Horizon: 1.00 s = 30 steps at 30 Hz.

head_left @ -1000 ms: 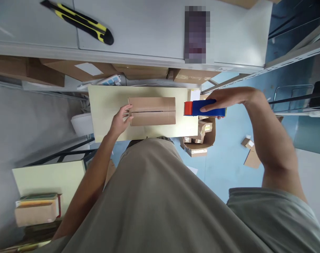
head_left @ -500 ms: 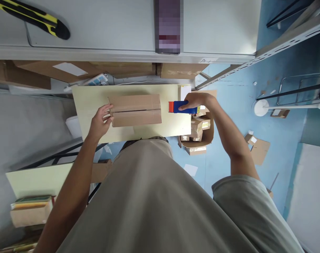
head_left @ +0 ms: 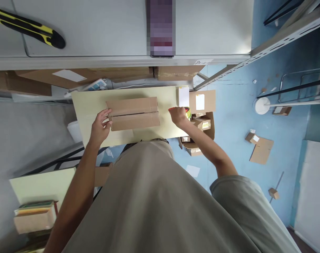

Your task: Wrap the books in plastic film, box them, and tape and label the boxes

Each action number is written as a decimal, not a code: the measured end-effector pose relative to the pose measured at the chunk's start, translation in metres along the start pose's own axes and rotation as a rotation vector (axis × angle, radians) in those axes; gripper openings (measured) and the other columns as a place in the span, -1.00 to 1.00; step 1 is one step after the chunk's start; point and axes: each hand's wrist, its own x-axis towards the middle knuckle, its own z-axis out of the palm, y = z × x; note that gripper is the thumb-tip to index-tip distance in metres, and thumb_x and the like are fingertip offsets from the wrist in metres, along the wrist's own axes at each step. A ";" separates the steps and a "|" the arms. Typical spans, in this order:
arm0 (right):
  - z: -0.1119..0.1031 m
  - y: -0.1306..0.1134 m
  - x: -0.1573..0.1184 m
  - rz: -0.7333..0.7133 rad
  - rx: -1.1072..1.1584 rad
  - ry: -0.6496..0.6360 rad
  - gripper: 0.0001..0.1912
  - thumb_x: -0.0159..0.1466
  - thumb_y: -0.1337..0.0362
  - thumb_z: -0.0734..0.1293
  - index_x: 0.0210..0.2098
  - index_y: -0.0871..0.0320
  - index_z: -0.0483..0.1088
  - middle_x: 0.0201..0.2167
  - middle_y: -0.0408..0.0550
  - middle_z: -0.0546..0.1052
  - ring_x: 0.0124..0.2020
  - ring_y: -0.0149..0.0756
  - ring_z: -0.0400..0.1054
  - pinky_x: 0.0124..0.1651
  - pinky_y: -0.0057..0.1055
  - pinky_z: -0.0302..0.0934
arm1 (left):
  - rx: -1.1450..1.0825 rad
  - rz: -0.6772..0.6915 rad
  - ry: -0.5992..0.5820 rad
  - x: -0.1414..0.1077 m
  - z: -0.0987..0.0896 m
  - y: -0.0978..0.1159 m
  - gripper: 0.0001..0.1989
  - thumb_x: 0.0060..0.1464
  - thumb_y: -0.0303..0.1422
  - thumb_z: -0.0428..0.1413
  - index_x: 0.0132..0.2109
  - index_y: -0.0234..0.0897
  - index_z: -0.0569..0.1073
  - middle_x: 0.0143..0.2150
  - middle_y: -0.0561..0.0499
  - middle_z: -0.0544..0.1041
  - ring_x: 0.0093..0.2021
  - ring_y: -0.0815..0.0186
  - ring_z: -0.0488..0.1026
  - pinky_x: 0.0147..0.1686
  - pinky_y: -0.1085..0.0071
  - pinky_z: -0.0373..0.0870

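Observation:
A long brown cardboard box (head_left: 135, 121) lies on the pale yellow tabletop (head_left: 146, 135), its two top flaps meeting along a thin seam. At its left end, my left hand (head_left: 101, 124) grips the edge with thumb and fingers. My right hand (head_left: 178, 116) is wrapped around a tape dispenser (head_left: 188, 111), a short way off the box's right end. Most of the dispenser is hidden by the hand; a bit of red and a yellow-green roll show.
A white stack of labels or paper (head_left: 183, 96) lies at the table's far right. Past that edge stands an open carton (head_left: 210, 130) of small boxes. Ahead, a grey shelf (head_left: 102, 38) carries a yellow-black utility knife (head_left: 28, 28). Cardboard scraps (head_left: 262, 149) lie on the blue floor.
My right hand has moved left with the tape dispenser and turned, so its blue body is now covered. My left hand stays at the box's left end. The view has shifted slightly.

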 end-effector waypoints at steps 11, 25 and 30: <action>0.045 -0.037 -0.076 0.359 0.338 0.219 -0.55 0.59 0.04 0.20 0.09 0.32 0.47 -0.02 0.32 0.67 0.02 0.02 0.61 -0.06 -0.31 0.33 | 0.234 0.232 0.065 0.001 0.006 0.035 -0.37 0.16 -0.51 0.10 0.38 -0.20 0.40 0.38 -0.20 0.49 0.46 0.00 0.35 0.48 -0.10 0.25; -0.081 -0.117 -0.112 0.071 0.577 0.647 -0.54 0.57 -0.10 0.11 0.16 0.15 0.27 -0.17 0.18 0.65 -0.18 0.12 0.60 -0.25 -0.24 0.24 | 0.050 0.716 0.135 -0.011 0.018 0.223 -0.51 0.48 -0.32 -0.03 0.45 0.11 0.34 0.43 -0.06 0.45 0.43 0.15 0.40 0.44 0.04 0.39; -0.061 -0.128 -0.089 0.156 0.599 0.677 -0.54 0.59 -0.06 0.10 0.18 0.21 0.22 -0.12 0.26 0.66 -0.14 0.16 0.61 -0.24 -0.20 0.26 | 0.082 0.582 0.162 -0.008 0.017 0.178 -0.50 0.44 -0.29 0.01 0.45 0.01 0.33 0.45 -0.13 0.41 0.46 0.08 0.37 0.44 0.00 0.39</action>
